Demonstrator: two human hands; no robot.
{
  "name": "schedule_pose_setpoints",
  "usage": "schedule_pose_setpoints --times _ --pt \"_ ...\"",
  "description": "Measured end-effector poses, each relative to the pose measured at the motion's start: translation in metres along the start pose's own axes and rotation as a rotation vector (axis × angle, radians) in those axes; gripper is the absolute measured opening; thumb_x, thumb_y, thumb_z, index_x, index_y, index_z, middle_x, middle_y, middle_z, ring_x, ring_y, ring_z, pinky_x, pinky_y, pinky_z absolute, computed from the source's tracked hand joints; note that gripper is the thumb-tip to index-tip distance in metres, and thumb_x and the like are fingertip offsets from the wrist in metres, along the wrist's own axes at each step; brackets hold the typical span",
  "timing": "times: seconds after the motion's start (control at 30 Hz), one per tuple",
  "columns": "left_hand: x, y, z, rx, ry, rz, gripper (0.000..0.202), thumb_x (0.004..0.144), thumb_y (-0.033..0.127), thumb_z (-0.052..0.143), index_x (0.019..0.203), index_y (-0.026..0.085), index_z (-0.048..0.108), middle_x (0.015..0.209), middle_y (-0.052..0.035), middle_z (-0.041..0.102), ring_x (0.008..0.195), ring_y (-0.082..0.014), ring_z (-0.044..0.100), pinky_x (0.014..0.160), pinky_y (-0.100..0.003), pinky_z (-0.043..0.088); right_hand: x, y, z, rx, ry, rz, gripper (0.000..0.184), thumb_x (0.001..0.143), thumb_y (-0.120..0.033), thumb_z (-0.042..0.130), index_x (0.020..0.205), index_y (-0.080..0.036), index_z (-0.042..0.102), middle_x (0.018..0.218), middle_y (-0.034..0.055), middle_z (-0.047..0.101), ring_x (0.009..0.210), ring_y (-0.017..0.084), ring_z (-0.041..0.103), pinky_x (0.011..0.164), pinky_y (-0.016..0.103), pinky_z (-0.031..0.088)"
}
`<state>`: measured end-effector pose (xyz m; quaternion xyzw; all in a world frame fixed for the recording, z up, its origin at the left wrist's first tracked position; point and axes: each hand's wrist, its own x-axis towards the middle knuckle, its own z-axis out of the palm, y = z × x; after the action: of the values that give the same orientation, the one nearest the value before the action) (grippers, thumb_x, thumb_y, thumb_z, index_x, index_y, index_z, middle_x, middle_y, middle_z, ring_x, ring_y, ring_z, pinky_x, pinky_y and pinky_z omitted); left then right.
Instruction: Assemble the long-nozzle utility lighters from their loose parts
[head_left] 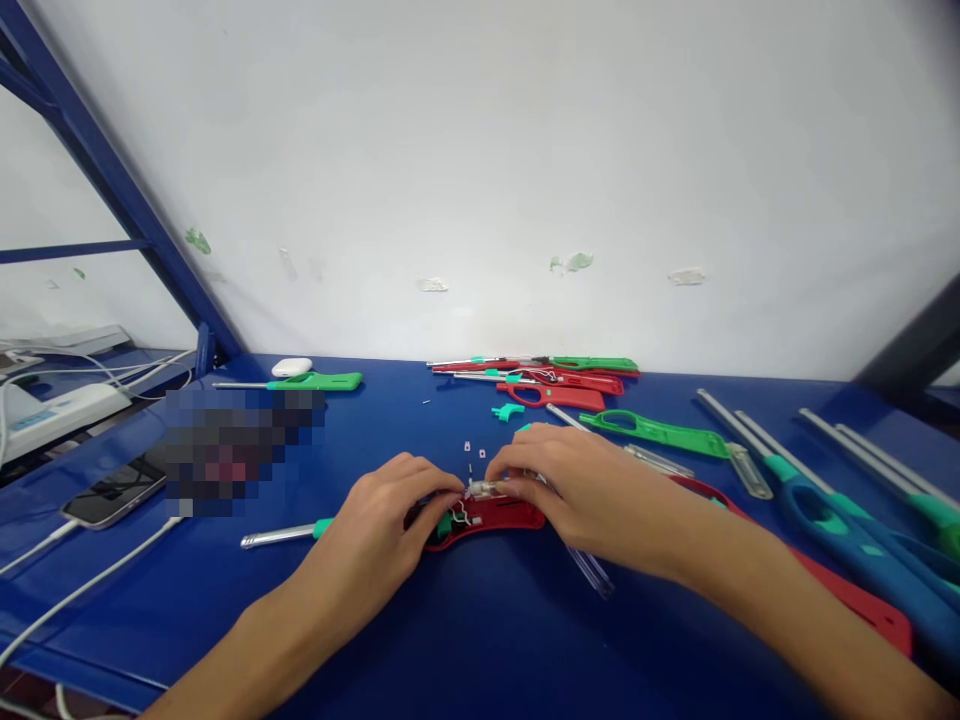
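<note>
An open red lighter casing (504, 515) lies on the table under both hands, with white wires (461, 512) and a green part inside. Its metal tube (279, 536) sticks out to the left. My left hand (394, 510) covers the casing's left end, thumb and index finger pinched at its upper edge; what is between them is hidden. My right hand (559, 490) grips a small clear fuel tank (487, 488) over the casing, its tip close to my left fingertips. Two tiny pale parts (474, 450) and a small pin (471, 469) lie just beyond.
Red and green lighter halves (559, 396) lie toward the wall. Blue lighters (832, 530), a green shell (660, 432) and clear tanks (748, 470) are on the right. On the left are a green lighter (319, 381), a white case (292, 367), a phone (116, 490) and cables.
</note>
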<state>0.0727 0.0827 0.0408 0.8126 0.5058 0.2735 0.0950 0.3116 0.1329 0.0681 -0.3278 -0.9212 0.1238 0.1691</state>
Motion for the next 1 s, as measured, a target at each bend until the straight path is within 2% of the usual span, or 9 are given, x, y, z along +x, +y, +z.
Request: schedule_pose_setpoints --times 0.3,0.5,0.73,1.0 --pt "-0.0012 -0.0016 0.0021 -0.001 0.021 0.010 0.018 0.103 0.018 0.057 0.102 0.026 0.074 0.094 0.0015 0.075 0.086 -0.0170 0.068 0.077 -0.029 0.050 0.0005 -0.0021 -0.0037 0.025 -0.041 0.035 0.029 0.104 -0.014 0.048 0.105 -0.024 0.075 0.097 0.0041 0.075 0.094 0.023 0.068 0.077 0.032 0.044" --pt "-0.0010 -0.0035 0.0031 -0.005 0.011 0.030 0.018 0.104 0.018 0.057 0.103 0.026 0.072 0.097 0.0023 0.074 0.089 -0.0158 0.068 0.080 -0.027 0.049 0.0009 -0.0011 -0.0021 -0.011 -0.076 0.021 0.031 0.103 -0.011 0.047 0.107 -0.024 0.075 0.100 0.0040 0.076 0.098 0.024 0.067 0.081 0.035 0.043" --pt "-0.0014 -0.0031 0.0037 0.018 0.006 0.050 0.019 0.104 0.017 0.056 0.103 0.025 0.073 0.097 0.0021 0.073 0.088 -0.0155 0.067 0.079 -0.027 0.048 0.0005 -0.0007 -0.0006 -0.034 -0.052 -0.002 0.031 0.102 -0.009 0.049 0.108 -0.023 0.076 0.101 0.0046 0.075 0.099 0.024 0.067 0.082 0.035 0.044" --pt "-0.0057 -0.0044 0.0056 0.042 0.016 0.070 0.019 0.105 0.017 0.055 0.104 0.024 0.072 0.097 0.0007 0.072 0.089 -0.0166 0.066 0.079 -0.028 0.048 0.0009 -0.0031 0.0008 -0.107 -0.017 -0.052 0.032 0.096 -0.001 0.053 0.102 -0.021 0.077 0.094 0.0037 0.070 0.086 0.021 0.063 0.072 0.033 0.041"
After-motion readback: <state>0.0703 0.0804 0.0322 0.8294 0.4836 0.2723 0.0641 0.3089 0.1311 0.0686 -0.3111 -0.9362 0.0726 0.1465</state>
